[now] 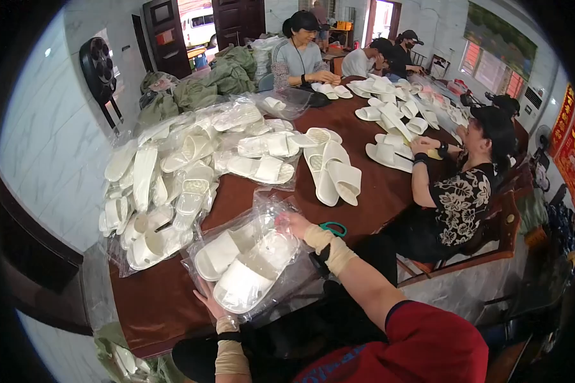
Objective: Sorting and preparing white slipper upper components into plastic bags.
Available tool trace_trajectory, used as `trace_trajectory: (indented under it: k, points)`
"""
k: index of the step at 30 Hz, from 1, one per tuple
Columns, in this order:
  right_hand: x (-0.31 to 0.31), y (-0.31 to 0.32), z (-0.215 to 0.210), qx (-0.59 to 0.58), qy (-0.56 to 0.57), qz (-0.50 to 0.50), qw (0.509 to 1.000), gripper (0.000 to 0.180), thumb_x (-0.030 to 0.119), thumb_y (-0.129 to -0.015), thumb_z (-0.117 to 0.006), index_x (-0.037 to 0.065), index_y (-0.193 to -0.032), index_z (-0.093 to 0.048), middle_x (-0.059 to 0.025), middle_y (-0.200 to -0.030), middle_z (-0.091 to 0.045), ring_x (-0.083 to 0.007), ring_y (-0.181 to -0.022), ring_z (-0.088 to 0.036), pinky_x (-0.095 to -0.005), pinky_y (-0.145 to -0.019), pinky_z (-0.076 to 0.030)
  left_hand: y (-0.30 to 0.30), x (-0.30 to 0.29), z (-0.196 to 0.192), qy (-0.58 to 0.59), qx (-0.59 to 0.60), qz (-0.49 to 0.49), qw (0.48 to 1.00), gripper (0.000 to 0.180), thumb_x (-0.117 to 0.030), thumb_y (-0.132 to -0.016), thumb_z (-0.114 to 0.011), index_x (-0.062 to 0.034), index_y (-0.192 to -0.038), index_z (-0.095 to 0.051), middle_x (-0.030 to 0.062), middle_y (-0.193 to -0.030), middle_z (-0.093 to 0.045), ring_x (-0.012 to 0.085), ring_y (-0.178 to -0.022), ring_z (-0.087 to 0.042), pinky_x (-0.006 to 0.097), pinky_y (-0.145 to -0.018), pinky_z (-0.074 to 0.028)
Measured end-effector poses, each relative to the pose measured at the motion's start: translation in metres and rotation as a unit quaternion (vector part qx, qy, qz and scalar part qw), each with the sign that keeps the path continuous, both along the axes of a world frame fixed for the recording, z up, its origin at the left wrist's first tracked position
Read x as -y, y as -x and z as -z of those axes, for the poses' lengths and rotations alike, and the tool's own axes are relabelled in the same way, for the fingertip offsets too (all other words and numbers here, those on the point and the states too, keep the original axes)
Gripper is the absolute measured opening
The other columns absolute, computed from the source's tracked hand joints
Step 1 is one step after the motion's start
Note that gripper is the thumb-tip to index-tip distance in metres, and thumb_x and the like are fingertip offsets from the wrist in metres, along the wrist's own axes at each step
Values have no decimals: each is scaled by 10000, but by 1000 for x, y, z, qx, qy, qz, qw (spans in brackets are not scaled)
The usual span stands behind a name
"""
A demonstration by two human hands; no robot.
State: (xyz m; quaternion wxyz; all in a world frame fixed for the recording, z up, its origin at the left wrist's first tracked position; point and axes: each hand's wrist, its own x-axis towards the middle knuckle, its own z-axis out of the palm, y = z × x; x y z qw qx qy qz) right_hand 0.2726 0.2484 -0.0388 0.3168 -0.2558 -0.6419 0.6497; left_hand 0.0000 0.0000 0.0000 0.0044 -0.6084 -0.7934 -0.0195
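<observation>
A pair of white slide slippers (244,285) lies side by side in a clear plastic bag (296,276) at the table's near edge. My right hand (293,225) is at the bag's far end, by the slippers' heels, its fingers closed on the plastic. At the near left side my left hand (212,304) touches the bag beside the toe ends, its visible fingers stretched apart; the bag and a slipper partly cover it. Tan wraps circle both my wrists. Just past my right wrist lie green-handled scissors (333,228), their blades hidden.
Bagged white slippers (191,150) are heaped along the left of the brown-covered table (153,313). Unbagged slippers (333,167) lie beyond my bag, with more piled (399,108) at the far right. Co-workers sit around; one (469,185) handles slippers at my right. Green sacks (220,73) stand behind.
</observation>
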Motion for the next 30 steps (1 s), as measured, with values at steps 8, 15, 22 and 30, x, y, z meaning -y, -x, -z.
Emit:
trace_trajectory:
  k: [8, 15, 22, 30]
  points:
    - [-12, 8, 21, -80, 269, 229, 932, 382, 125, -823, -684, 36, -1170, -550, -139, -1094, -608, -265, -1010, -566, -336, -863, -491, -14, -23, 15, -68, -66, -6, 995, 607, -477, -882, -392, -190, -1416, -360, 84, -1506, -288, 325, -1415, -176, 630, -1098, -83]
    - [4, 30, -1, 245, -101, 133, 955, 462, 92, -764, -716, 84, -1197, -555, -137, -1070, -625, -254, -994, -579, -325, -834, -487, 17, 0, 37, -74, -42, -3, 996, 543, -415, -898, -379, -178, -1386, -410, 89, -1487, -315, 326, -1400, -213, 633, -1102, -70]
    - [-15, 5, 23, 80, 42, 204, 975, 495, 24, -716, -729, 90, -1188, -595, -105, -1053, -650, -188, -963, -598, -317, -803, -480, 1, -13, 32, -127, -76, 30, 989, 545, -415, -893, -384, -162, -1374, -421, 85, -1472, -338, 332, -1387, -241, 632, -1105, -68]
    - [73, 19, -96, 50, -30, 133, 989, 264, -31, -812, -569, 45, -1041, -677, -57, -1037, -669, -119, -967, -584, -267, -855, -468, 26, 16, 40, -115, -67, -13, 991, 551, -426, -883, -404, -160, -1365, -434, 93, -1482, -320, 326, -1413, -178, 639, -1097, -74]
